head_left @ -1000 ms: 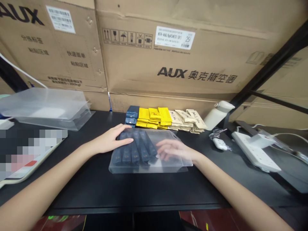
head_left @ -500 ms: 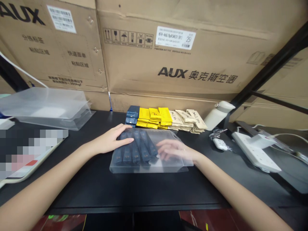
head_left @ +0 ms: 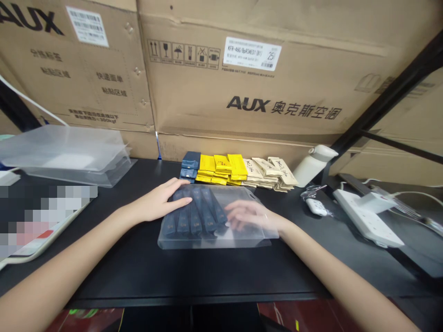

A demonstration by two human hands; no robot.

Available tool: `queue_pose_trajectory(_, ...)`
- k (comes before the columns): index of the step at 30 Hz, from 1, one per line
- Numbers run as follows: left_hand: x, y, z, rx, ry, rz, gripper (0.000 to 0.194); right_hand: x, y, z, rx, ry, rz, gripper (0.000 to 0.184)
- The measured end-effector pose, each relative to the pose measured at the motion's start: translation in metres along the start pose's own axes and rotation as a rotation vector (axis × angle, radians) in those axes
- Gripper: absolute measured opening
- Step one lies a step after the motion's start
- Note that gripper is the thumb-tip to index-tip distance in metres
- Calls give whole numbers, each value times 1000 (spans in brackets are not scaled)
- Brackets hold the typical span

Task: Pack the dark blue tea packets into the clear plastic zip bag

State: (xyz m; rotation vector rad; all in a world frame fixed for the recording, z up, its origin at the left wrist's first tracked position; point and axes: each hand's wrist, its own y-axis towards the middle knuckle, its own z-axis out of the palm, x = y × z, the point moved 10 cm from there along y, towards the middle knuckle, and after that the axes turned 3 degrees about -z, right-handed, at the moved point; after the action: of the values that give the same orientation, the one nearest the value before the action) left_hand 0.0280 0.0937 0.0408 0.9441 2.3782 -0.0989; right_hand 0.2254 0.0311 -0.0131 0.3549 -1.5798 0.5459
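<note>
A translucent frosted plastic bag (head_left: 242,235) lies flat on the black table in front of me. Inside its left part, several dark blue sachets (head_left: 195,216) are fanned out side by side. My left hand (head_left: 169,198) rests on the bag's upper left corner, thumb stretched across the sachets and fingers extended along the far edge. Through the film I see my right hand (head_left: 247,214) inside the bag, reaching in from the right. Its fingers are spread and blurred by the plastic, with the tips close to the rightmost sachet; whether they touch it I cannot tell.
Behind the bag stand stacks of blue packets (head_left: 190,161), yellow packets (head_left: 221,167) and beige packets (head_left: 272,170). A white bottle (head_left: 313,166), an earphone case (head_left: 316,207) and a power strip (head_left: 367,216) are to the right. More clear bags (head_left: 69,152) lie left; cardboard boxes (head_left: 242,115) form the back.
Almost nothing differs. Both hands, the bag and the sachets stay in the same place, with only a very slight shift of the camera view.
</note>
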Motion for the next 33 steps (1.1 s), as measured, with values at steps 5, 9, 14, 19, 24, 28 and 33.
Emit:
queue_pose_trajectory(5, 0, 0, 1, 1, -3, -2, 56, 1, 0, 0, -3, -19, -5, 36)
queue_pose_trajectory(9, -2, -1, 1, 3, -8, -1, 55, 0, 0, -1, -9, -34, -6, 37)
queue_pose_trajectory(14, -2, -1, 0, 0, -7, -7, 53, 0, 0, -2, -26, -55, -1, 37)
queue_pose_trajectory(19, -2, -1, 0, -5, -15, -7, 54, 2, 0, -1, -33, -69, 1, 37)
queue_pose_trajectory(24, -2, -1, 1, 1, -16, -10, 56, 2, 1, -2, -47, -63, 0, 36)
queue_pose_trajectory(28, -2, -1, 0, -4, -15, -8, 56, 1, 0, -2, -54, -56, -1, 35)
queue_pose_trajectory(33, -1, -1, 1, -2, -10, -10, 56, 2, 0, -1, -55, -57, 2, 35)
